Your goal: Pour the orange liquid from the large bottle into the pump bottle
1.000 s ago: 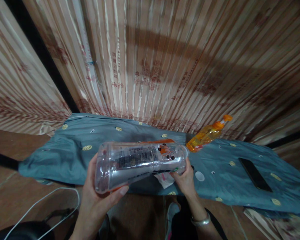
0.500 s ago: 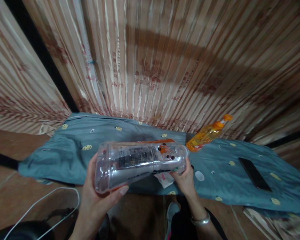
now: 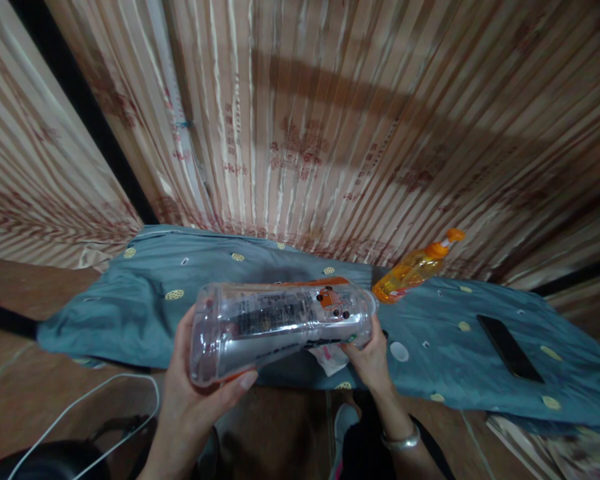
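A large clear plastic bottle with an orange car picture and dark printing lies sideways between my hands, above the cloth. My left hand grips its wide base, thumb along the near side. At the narrow neck end, my right hand is closed round the bottle, its fingers partly hidden. Just beyond that end, an orange liquid bottle with an orange pump top leans over the cloth. Below the clear bottle a white tissue or wrapper shows in part. A small whitish disc rests right of my right hand.
Teal patterned cloth covers the long surface. A black phone lies on its right part. Striped curtain hangs behind, with a dark pole at left. A white cable loops at lower left.
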The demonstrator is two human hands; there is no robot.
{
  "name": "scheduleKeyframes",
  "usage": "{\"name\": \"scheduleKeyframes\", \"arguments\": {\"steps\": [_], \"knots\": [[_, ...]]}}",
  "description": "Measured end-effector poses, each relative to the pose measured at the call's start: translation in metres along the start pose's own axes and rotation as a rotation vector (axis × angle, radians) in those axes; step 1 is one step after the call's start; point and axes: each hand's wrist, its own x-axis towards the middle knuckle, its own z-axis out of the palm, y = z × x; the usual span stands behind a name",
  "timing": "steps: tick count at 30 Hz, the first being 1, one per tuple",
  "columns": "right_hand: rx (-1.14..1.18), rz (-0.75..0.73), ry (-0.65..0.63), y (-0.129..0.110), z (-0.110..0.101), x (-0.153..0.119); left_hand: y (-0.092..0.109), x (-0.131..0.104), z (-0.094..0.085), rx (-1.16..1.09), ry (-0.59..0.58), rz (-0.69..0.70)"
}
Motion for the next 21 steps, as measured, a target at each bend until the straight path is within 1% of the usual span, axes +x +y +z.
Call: {"name": "scheduleKeyframes", "arguments": {"steps": [8, 21], "knots": [[0.006, 0.009, -0.008, 0.0005, 0.0001, -0.0005, -0.0022, -0.0003, 0.0004, -0.030, 0.004, -0.023], [0.010, 0.001, -0.001, -0.0025, -0.0001, 0.0010, -0.0045, 0.0009, -0.0009, -0.036, 0.002, 0.018]]}}
